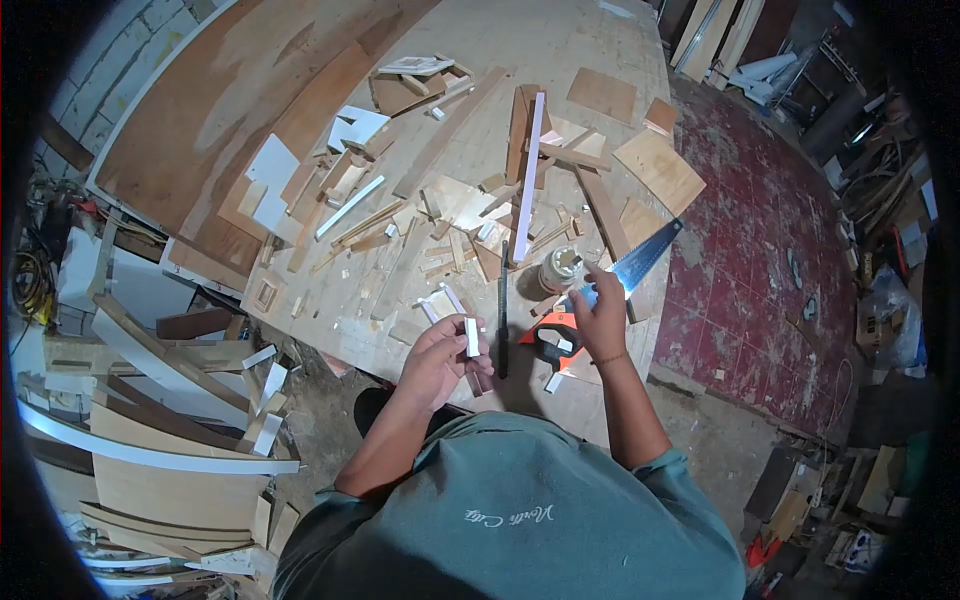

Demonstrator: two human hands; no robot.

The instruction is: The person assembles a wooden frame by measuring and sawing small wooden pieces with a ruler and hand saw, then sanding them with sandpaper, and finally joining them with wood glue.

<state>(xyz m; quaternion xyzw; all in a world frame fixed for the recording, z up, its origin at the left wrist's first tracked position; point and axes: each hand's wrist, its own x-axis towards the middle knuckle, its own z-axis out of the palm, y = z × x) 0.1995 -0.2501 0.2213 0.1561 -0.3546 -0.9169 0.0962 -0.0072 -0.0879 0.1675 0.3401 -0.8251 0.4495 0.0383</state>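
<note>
My left hand (440,362) pinches a small white-faced wood block (472,338) near the front edge of the workbench. My right hand (602,318) is beside an open-looking glass jar (556,275), its fingers curled at the rim; a small thing may be between the fingertips, but I cannot make it out. Beneath that hand lies a handsaw (648,256) with an orange and black handle, its blade pointing to the back right. A long dark file-like tool (503,325) lies between my two hands.
Wood offcuts and strips (460,205) cover much of the workbench (440,60). A long pale strip (530,180) lies across the pile. Curved wooden pieces (160,370) stand at the left. Red floor (745,290) borders the bench on the right, with clutter beyond.
</note>
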